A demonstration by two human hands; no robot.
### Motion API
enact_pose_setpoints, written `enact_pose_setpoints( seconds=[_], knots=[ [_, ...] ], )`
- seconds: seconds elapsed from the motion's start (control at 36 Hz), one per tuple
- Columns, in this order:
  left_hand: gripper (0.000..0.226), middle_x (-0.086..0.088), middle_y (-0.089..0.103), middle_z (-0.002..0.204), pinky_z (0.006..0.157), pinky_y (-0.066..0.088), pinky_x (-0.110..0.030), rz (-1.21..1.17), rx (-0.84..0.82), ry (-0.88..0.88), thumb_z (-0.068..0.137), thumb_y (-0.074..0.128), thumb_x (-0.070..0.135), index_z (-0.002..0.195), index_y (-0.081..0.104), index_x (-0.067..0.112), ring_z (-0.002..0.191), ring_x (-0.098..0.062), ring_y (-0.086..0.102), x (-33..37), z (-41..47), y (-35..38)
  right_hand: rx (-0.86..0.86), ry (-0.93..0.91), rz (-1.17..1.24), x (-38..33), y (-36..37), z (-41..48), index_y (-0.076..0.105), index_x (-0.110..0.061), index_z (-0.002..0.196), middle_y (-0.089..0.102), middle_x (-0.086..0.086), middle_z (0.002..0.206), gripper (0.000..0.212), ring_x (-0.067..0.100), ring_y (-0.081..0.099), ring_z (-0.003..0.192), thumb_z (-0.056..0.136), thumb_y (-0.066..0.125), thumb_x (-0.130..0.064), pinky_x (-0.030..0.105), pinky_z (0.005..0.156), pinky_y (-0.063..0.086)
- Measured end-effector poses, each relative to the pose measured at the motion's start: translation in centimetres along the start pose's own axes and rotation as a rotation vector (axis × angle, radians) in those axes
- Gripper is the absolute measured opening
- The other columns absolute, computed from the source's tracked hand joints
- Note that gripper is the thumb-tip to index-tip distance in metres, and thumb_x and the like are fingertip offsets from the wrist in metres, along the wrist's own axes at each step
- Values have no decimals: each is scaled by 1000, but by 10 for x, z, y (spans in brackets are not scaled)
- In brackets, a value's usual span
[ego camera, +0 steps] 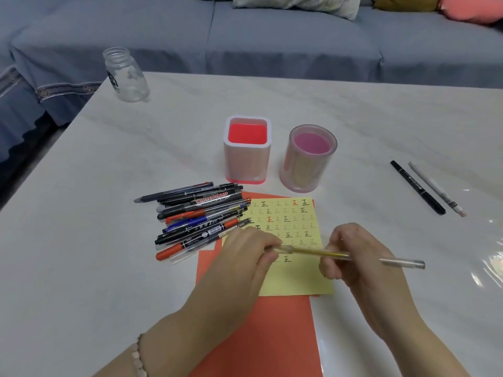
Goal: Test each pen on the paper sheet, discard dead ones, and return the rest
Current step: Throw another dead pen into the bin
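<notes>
A yellow paper sheet (296,278) covered with rows of written test marks lies on red card (261,336). Above it I hold a clear pen with a gold refill (321,252) level between both hands. My left hand (247,254) pinches its left end, apparently the cap. My right hand (356,257) grips the barrel, whose clear tail sticks out to the right. A pile of several pens and markers (201,216) lies left of the sheet. A square red-and-white holder (246,170) and a round pink holder (307,170) stand behind the sheet; no pens show in them.
A black marker (417,187) and a white pen (436,189) lie apart at the right of the white table (109,240). A clear glass jar (126,74) stands at the far left corner. A blue sofa (272,42) runs behind the table.
</notes>
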State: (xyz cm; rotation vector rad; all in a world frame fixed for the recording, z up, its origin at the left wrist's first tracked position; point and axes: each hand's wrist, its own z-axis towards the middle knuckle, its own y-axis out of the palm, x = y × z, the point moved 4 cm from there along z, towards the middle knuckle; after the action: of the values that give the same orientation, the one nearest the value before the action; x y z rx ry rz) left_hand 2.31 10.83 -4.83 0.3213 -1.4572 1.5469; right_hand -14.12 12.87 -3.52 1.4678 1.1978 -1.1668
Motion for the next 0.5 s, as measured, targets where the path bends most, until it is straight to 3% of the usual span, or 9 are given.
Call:
enact_pose_setpoints(
  seconds=[0.08,0.17,0.28,0.36,0.44,0.5],
  knots=[
    [26,18,48,91,80,33,-7,-23,-59,-13,90,36,41,95,55,23,92,3,41,7,3,-1,45,0,-29,-4,3,2,40,-8,60,48,2,40,33,8,34,39,78,45,-35,11,41,32],
    [18,18,46,84,75,34,-10,-41,-148,-51,92,41,40,93,52,26,91,4,41,14,4,-1,50,-24,-29,-6,10,5,44,-21,45,45,0,36,39,8,29,37,78,65,-22,12,38,27],
    [10,9,54,75,58,36,-16,-231,-74,-113,86,49,36,85,52,26,66,-5,47,17,1,-15,2,-56,-21,-10,27,8,48,-22,40,51,3,38,39,9,31,36,70,73,-26,13,38,29],
    [12,11,47,55,51,31,-14,-427,-72,-278,82,57,29,74,54,20,51,-3,37,11,-2,-27,-66,-114,-64,-18,41,11,49,-20,41,54,6,39,34,7,35,35,70,66,-24,12,40,31],
    [17,7,36,46,38,26,-15,-862,-256,-597,77,56,27,64,51,18,39,-5,26,4,-10,-38,-172,-156,-118,-27,63,14,48,-19,42,54,6,37,31,5,36,35,72,59,-22,11,40,31],
    [22,7,31,46,33,20,-11,-1063,-320,-697,80,56,26,59,53,21,36,-1,20,3,-17,-52,-240,-167,-133,-33,84,16,51,-21,43,52,4,35,33,5,36,35,74,58,-21,11,41,30]
  ],
)
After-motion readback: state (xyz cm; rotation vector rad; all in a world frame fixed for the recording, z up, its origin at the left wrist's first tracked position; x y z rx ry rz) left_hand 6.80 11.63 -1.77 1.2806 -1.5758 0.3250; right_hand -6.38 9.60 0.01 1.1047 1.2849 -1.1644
